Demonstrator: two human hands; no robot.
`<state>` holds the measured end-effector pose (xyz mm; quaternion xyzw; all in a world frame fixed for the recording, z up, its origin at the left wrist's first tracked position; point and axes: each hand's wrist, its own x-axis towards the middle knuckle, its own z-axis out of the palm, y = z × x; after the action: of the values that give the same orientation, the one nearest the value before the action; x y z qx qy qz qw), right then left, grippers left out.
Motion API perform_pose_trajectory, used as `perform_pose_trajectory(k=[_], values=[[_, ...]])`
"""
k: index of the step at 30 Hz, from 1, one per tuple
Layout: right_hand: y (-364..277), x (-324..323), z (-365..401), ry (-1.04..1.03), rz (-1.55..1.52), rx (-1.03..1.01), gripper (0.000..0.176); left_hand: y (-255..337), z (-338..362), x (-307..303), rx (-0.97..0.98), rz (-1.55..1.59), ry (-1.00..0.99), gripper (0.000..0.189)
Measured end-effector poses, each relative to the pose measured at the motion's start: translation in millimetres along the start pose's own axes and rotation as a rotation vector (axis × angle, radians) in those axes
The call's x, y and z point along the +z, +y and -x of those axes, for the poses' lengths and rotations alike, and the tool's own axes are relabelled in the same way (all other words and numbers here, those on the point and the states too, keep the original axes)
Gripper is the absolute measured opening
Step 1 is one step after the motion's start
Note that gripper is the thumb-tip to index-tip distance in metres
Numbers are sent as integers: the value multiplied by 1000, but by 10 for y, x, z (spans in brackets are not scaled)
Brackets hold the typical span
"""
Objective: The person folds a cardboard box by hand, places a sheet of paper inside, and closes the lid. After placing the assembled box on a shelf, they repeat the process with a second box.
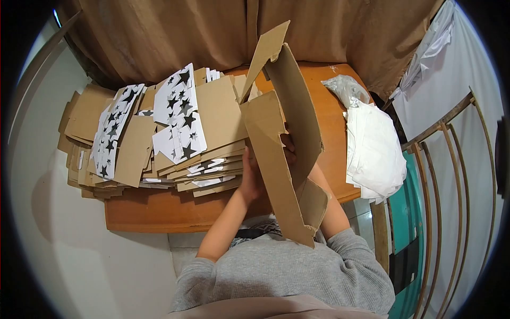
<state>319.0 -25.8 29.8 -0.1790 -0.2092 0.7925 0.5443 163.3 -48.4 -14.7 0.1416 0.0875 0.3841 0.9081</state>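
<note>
A partly folded brown cardboard box point(272, 165) is held up in front of my chest, its long walls bent upward and one end flap sticking up at the top. My left hand point(252, 175) grips it from the left and below, with part of the fingers hidden behind the near wall. Dark in shadow, the fingers of my right hand point(288, 148) show inside the fold, curled against the cardboard. The right palm and wrist are hidden by the box's right wall.
Stacks of flat cardboard pieces point(220, 117) cover the left of the wooden table point(159, 212). Among them lie white sheets with black stars point(180, 114). At the right edge sit a pile of white sheets point(372, 149) and a clear plastic bag point(346, 89). A wooden rack point(446, 154) stands beyond.
</note>
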Motion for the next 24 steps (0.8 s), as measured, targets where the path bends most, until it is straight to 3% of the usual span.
perform_pose_trajectory(k=[1,2,6,11,14,18,24], values=[[-1,-23,-23,-31,5,2,21,-84,-53,-228,-142,341,-281,86],[-15,41,-17,-30,5,3,21,-179,-159,-593,-141,342,-281,86],[-82,297,35,81,69,-52,20,-207,-130,-634,-34,136,-76,84],[-118,248,57,120,129,-14,20,310,-83,-390,13,-188,66,83],[-32,115,74,76,45,153,23,567,-70,-340,5,-331,121,82],[128,67,133,-75,79,215,25,598,35,-330,76,-337,171,81],[497,-123,140,23,44,302,26,472,158,-308,276,-210,231,79]])
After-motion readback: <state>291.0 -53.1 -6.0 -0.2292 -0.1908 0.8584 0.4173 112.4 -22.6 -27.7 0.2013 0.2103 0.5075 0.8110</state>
